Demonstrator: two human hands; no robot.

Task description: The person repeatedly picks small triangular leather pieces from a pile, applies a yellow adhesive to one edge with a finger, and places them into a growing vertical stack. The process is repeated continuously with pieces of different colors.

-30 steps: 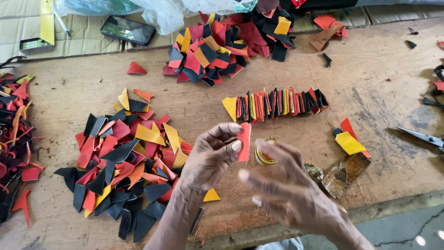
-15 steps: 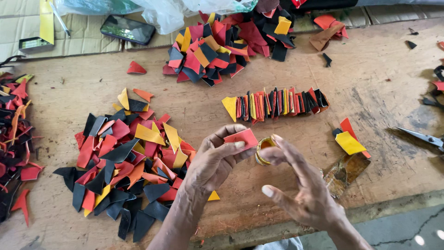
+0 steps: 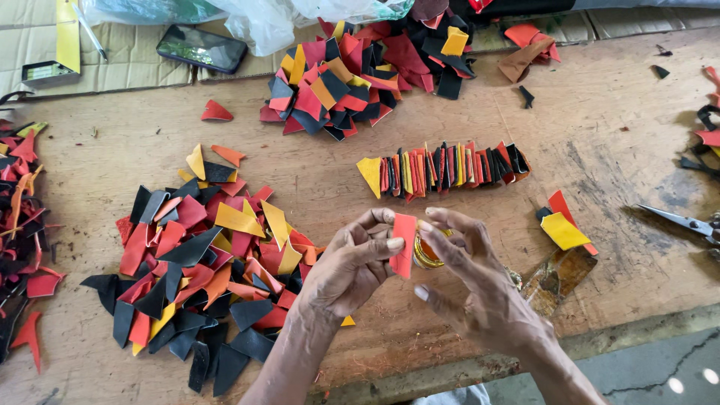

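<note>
Both hands, left hand (image 3: 352, 270) and right hand (image 3: 480, 292), have fingers clamped on one red piece (image 3: 404, 244); a folded row (image 3: 450, 166) lies done, the big pile (image 3: 202, 262) remains.

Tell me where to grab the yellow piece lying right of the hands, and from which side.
Take the yellow piece by its right-hand corner, coming from above and the right. That end lies bare on the wooden table, while its upper left rests over a red piece, so fingers can probably slide under the free corner without dragging the red one along.
</note>
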